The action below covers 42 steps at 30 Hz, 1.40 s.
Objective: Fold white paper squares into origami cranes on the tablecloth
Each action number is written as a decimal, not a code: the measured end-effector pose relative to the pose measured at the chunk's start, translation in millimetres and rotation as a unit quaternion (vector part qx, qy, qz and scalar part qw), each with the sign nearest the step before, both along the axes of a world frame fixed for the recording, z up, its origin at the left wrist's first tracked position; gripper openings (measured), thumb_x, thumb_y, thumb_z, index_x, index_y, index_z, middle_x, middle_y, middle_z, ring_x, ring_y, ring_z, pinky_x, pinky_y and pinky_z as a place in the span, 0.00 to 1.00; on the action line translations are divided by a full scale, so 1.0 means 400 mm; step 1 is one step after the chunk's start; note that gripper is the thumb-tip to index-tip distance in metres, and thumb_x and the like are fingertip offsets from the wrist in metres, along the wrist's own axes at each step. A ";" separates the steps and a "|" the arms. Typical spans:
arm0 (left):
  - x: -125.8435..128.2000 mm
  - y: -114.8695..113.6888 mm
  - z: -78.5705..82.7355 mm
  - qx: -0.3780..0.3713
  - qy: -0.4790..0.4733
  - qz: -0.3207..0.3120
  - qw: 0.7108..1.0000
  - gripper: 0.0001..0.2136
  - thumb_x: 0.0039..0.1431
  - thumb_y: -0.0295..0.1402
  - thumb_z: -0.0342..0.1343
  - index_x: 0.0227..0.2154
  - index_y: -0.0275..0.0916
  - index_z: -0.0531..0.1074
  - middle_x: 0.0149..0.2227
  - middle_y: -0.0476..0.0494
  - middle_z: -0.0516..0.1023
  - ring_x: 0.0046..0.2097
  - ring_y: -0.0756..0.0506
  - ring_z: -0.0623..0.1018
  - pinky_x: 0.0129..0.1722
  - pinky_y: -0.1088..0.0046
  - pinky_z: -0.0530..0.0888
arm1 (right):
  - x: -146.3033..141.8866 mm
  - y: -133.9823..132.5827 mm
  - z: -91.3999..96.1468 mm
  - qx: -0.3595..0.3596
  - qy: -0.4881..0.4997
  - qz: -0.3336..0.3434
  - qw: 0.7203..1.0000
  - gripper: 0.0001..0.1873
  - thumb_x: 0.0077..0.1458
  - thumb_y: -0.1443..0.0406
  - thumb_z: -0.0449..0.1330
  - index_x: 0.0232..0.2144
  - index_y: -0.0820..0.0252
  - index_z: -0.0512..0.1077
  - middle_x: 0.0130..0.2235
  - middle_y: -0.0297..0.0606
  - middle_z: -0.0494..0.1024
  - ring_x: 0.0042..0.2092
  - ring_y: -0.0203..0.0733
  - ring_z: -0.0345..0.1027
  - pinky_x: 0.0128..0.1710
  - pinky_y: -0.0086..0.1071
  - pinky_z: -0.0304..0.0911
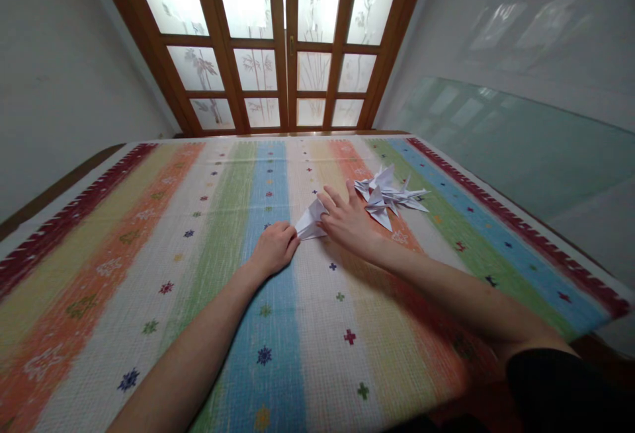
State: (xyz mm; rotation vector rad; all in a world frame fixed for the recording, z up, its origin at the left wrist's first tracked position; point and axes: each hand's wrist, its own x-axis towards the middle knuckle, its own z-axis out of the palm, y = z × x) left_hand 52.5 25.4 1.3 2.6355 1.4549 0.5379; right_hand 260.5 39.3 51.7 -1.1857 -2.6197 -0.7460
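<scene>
A partly folded piece of white paper (pixel 311 221) lies on the striped tablecloth between my two hands. My left hand (pixel 275 246) is closed, its thumb and fingers pinching the paper's narrow left tip. From the other side, my right hand (pixel 346 220) bends its fingers over the paper's right end, with some fingers spread and the thumb side partly hidden. Just beyond the right hand sits a small heap of white origami cranes (pixel 384 195), several of them overlapping, with pointed wings and tips sticking up.
A striped tablecloth (pixel 208 327) with printed snowflakes and crosses covers the table. Wooden doors with frosted panes (pixel 262 76) stand behind the far edge. A glass panel (pixel 520 149) leans along the white wall at right.
</scene>
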 end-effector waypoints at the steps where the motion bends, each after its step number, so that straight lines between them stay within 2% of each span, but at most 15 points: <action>1: 0.001 0.001 0.000 -0.003 -0.001 0.008 1.000 0.10 0.65 0.34 0.47 0.31 0.37 0.71 0.33 0.41 0.74 0.38 0.43 0.73 0.41 0.65 0.70 | -0.006 0.001 -0.003 0.006 0.001 -0.005 1.000 0.09 0.60 0.65 0.59 0.33 0.63 0.78 0.56 0.50 0.71 0.63 0.61 0.55 0.63 0.68 0.37; 4: 0.000 0.006 -0.005 -0.018 -0.033 0.031 0.999 0.07 0.64 0.32 0.48 0.36 0.37 0.70 0.34 0.42 0.75 0.38 0.43 0.74 0.41 0.66 0.71 | -0.017 0.010 -0.016 0.009 0.015 -0.001 1.000 0.08 0.59 0.69 0.58 0.33 0.62 0.78 0.57 0.49 0.70 0.63 0.59 0.55 0.63 0.66 0.38; 7: -0.003 0.011 -0.010 -0.039 -0.068 0.047 0.996 0.07 0.63 0.31 0.49 0.41 0.38 0.70 0.34 0.44 0.76 0.37 0.44 0.75 0.41 0.67 0.71 | -0.019 0.020 -0.037 -0.006 0.060 0.010 0.998 0.08 0.60 0.68 0.57 0.36 0.60 0.77 0.59 0.48 0.68 0.62 0.57 0.55 0.62 0.63 0.43; 11: -0.005 0.014 -0.013 -0.031 -0.058 0.035 0.997 0.10 0.63 0.31 0.49 0.44 0.39 0.72 0.36 0.43 0.75 0.39 0.44 0.75 0.43 0.66 0.71 | -0.018 0.031 -0.084 -0.006 0.174 0.041 0.984 0.15 0.62 0.67 0.53 0.51 0.55 0.70 0.61 0.47 0.64 0.62 0.53 0.54 0.60 0.56 0.50; 13: -0.004 0.013 -0.013 -0.019 -0.030 0.027 0.999 0.12 0.64 0.31 0.48 0.46 0.41 0.73 0.38 0.42 0.74 0.40 0.44 0.74 0.42 0.66 0.71 | -0.019 0.036 -0.112 0.003 0.267 0.044 0.963 0.22 0.62 0.66 0.53 0.59 0.53 0.61 0.61 0.47 0.63 0.61 0.52 0.56 0.58 0.52 0.56; 15: -0.003 0.011 -0.011 -0.011 0.003 0.017 1.000 0.13 0.65 0.31 0.47 0.47 0.44 0.74 0.38 0.42 0.73 0.40 0.43 0.74 0.41 0.66 0.71 | -0.021 0.042 -0.137 0.004 0.377 0.019 0.926 0.30 0.62 0.64 0.54 0.64 0.53 0.51 0.60 0.50 0.63 0.57 0.52 0.61 0.54 0.50 0.62; 17: -0.001 0.009 -0.009 -0.004 0.026 0.007 1.000 0.14 0.65 0.32 0.47 0.47 0.45 0.75 0.38 0.42 0.73 0.40 0.43 0.73 0.41 0.66 0.71 | -0.023 0.051 -0.154 -0.021 0.465 -0.009 0.885 0.36 0.59 0.64 0.56 0.66 0.55 0.46 0.57 0.52 0.65 0.49 0.50 0.67 0.48 0.48 0.66; 20: -0.001 0.009 -0.009 0.011 0.034 0.000 0.999 0.14 0.65 0.32 0.47 0.47 0.45 0.76 0.39 0.41 0.73 0.41 0.42 0.73 0.41 0.64 0.71 | -0.023 0.065 -0.164 -0.106 0.518 -0.037 0.848 0.33 0.55 0.64 0.61 0.61 0.59 0.57 0.50 0.48 0.71 0.39 0.44 0.69 0.41 0.41 0.69; 23: -0.002 0.010 -0.012 0.040 0.024 -0.023 0.999 0.13 0.65 0.32 0.48 0.46 0.44 0.76 0.44 0.39 0.74 0.45 0.40 0.72 0.44 0.60 0.70 | -0.021 0.077 -0.166 -0.186 0.518 -0.054 0.833 0.18 0.51 0.68 0.62 0.47 0.61 0.71 0.43 0.42 0.75 0.33 0.39 0.68 0.37 0.36 0.68; 26: -0.004 0.012 -0.016 0.065 -0.001 -0.068 0.996 0.12 0.64 0.33 0.49 0.44 0.42 0.76 0.49 0.39 0.74 0.49 0.38 0.72 0.46 0.57 0.70 | -0.018 0.085 -0.166 -0.220 0.495 -0.059 0.838 0.10 0.49 0.74 0.61 0.35 0.61 0.76 0.37 0.38 0.77 0.31 0.36 0.68 0.36 0.32 0.66; 29: -0.009 0.016 -0.021 0.074 -0.059 -0.101 0.990 0.10 0.63 0.36 0.52 0.44 0.40 0.74 0.45 0.39 0.76 0.47 0.40 0.74 0.45 0.59 0.71 | -0.014 0.092 -0.166 -0.219 0.480 -0.054 0.848 0.11 0.48 0.77 0.59 0.32 0.61 0.77 0.34 0.37 0.78 0.31 0.37 0.69 0.36 0.32 0.65; 32: -0.017 0.025 -0.027 0.116 -0.166 -0.049 0.978 0.11 0.60 0.37 0.57 0.44 0.39 0.71 0.42 0.40 0.77 0.45 0.41 0.75 0.45 0.60 0.72 | -0.013 0.097 -0.170 -0.221 0.470 -0.020 0.854 0.13 0.48 0.78 0.59 0.32 0.59 0.79 0.34 0.37 0.79 0.34 0.38 0.71 0.37 0.32 0.65; 35: -0.025 0.035 -0.031 0.135 -0.232 -0.008 0.963 0.15 0.58 0.33 0.58 0.47 0.38 0.69 0.45 0.39 0.77 0.48 0.41 0.75 0.48 0.58 0.73 | -0.017 0.100 -0.175 -0.220 0.435 0.030 0.873 0.14 0.48 0.78 0.60 0.32 0.58 0.80 0.36 0.38 0.80 0.38 0.39 0.73 0.41 0.33 0.66; 39: -0.029 0.043 -0.035 0.064 -0.185 -0.083 0.977 0.15 0.57 0.22 0.50 0.44 0.41 0.74 0.47 0.43 0.79 0.53 0.42 0.75 0.54 0.57 0.71 | -0.022 0.097 -0.178 -0.206 0.371 0.054 0.904 0.15 0.51 0.78 0.58 0.34 0.58 0.80 0.38 0.40 0.81 0.41 0.41 0.74 0.45 0.36 0.67; 42: -0.023 0.042 -0.037 0.009 -0.139 -0.082 0.987 0.14 0.57 0.22 0.48 0.39 0.41 0.77 0.46 0.44 0.81 0.53 0.43 0.77 0.55 0.57 0.71 | -0.020 0.085 -0.171 -0.195 0.299 0.084 0.930 0.16 0.53 0.77 0.57 0.37 0.58 0.80 0.41 0.42 0.82 0.44 0.43 0.74 0.48 0.39 0.66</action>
